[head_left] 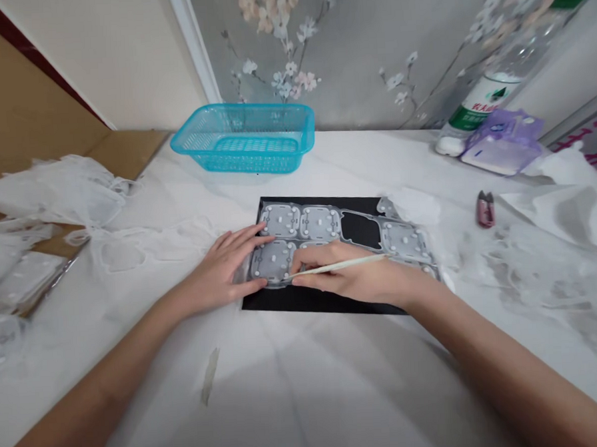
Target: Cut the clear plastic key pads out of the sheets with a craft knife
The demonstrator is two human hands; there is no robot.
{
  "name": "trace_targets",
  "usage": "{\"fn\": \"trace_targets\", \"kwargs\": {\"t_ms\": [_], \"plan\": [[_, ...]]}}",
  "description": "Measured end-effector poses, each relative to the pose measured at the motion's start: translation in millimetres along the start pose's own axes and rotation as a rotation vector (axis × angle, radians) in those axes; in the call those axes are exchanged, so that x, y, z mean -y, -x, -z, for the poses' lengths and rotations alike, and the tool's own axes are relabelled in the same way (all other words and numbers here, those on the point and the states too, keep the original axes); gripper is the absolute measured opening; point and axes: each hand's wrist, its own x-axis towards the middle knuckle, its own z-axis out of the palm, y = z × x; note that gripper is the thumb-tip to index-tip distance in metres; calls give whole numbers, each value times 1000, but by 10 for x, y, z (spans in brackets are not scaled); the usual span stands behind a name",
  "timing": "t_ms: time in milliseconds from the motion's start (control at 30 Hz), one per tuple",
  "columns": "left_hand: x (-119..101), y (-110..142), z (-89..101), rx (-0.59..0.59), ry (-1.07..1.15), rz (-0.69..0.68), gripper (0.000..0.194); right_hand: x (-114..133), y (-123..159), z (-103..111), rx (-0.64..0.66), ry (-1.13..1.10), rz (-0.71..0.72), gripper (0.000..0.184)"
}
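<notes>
A translucent plastic sheet (321, 223) of rounded-square pieces lies flat on a black mat (322, 301). One cell in its back row is an open hole with the black showing through. My left hand (225, 267) rests with fingers spread on the sheet's left edge, holding nothing. My right hand (344, 274) pinches a thin, pale, pen-like stick (338, 265). Its tip meets the front-left piece (273, 259), close to my left thumb. What kind of tool the stick is, I cannot make out. My right hand covers part of the front row.
A blue plastic basket (255, 160) stands at the back. Small reddish clippers (485, 209) lie to the right, before a purple packet (504, 142) and a water bottle (487, 97). Translucent film scraps (542, 284) spread at right; more plastic pieces (61, 189) pile up at left.
</notes>
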Motion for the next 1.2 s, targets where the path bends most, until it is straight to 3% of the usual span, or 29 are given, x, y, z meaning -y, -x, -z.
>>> {"fn": "trace_targets", "kwargs": {"t_ms": [167,400,600,900,1200], "plan": [[-2,-4,-1,-7,-2,3,60,-18,-31,-94,-26,18,18,19],[-4,-1,19,5,17,-9,59,31,29,12,-48,80,-16,15],[45,16,-7,-10,7,-28,61,64,2,-50,-131,-40,65,17],[72,4,-23,-19,7,-47,61,9,-66,-157,-81,77,60,18],[50,19,-3,-9,29,-40,62,31,-41,-128,-45,175,97,21]]}}
